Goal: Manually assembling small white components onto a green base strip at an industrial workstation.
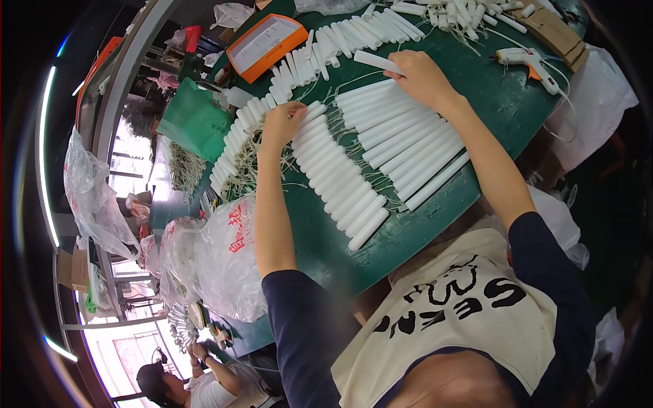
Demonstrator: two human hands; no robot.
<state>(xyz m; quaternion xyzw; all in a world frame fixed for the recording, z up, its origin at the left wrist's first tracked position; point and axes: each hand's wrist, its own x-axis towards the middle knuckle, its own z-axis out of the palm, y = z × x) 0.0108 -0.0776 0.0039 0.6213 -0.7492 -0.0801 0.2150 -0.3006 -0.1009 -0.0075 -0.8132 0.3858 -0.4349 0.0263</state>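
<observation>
My right hand [423,78] is closed on one end of a white tube [371,61], holding it above the far end of a row of longer white tubes [408,146]. To the left, my left hand [282,124] has its fingers pinched together beside the top of a row of shorter white tubes [333,173]; what they hold, if anything, is hidden. Thin pale cords [345,139] run between the two rows. Another line of white tubes [238,139] curves behind my left hand, with a tangle of pale cords [252,173] along it.
On the green table [503,129] lie a glue gun [530,66], an orange box [266,46] and a pile of short white tubes [469,15]. A green bag [196,115] and clear plastic bags [228,262] border the left side. Another person [218,384] works at lower left.
</observation>
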